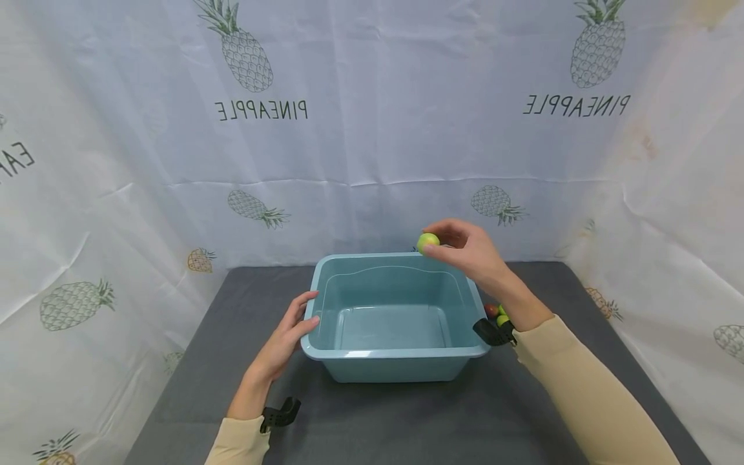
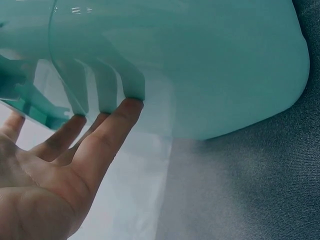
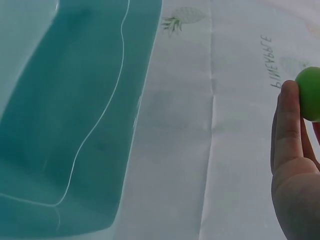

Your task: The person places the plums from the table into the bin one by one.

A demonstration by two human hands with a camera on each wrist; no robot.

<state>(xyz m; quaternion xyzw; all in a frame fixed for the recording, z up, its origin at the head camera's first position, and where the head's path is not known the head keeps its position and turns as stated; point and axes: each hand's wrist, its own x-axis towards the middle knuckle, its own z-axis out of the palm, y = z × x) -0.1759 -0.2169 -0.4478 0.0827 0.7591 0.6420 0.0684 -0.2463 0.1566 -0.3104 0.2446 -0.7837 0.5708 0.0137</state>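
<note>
A blue-green plastic basin (image 1: 395,354) stands on the dark table with its inside bare. My left hand (image 1: 283,339) rests against the left side of the basin, fingers at the rim. In the left wrist view the left hand's fingertips (image 2: 134,101) touch the outer wall, the fingers fairly straight. Above the far right corner of the rim, my right hand (image 1: 465,248) pinches a small round green fruit (image 1: 428,243) between thumb and fingers. The right wrist view shows that green fruit (image 3: 310,94) at its right edge, higher than the basin.
Beside the basin's right side lie several small round things, among them a red one (image 1: 491,310) and a green one (image 1: 502,320), partly hidden by my right forearm. A dark cloth (image 1: 192,381) covers the table. Pale pineapple-print sheets (image 1: 372,142) hang behind and at both sides.
</note>
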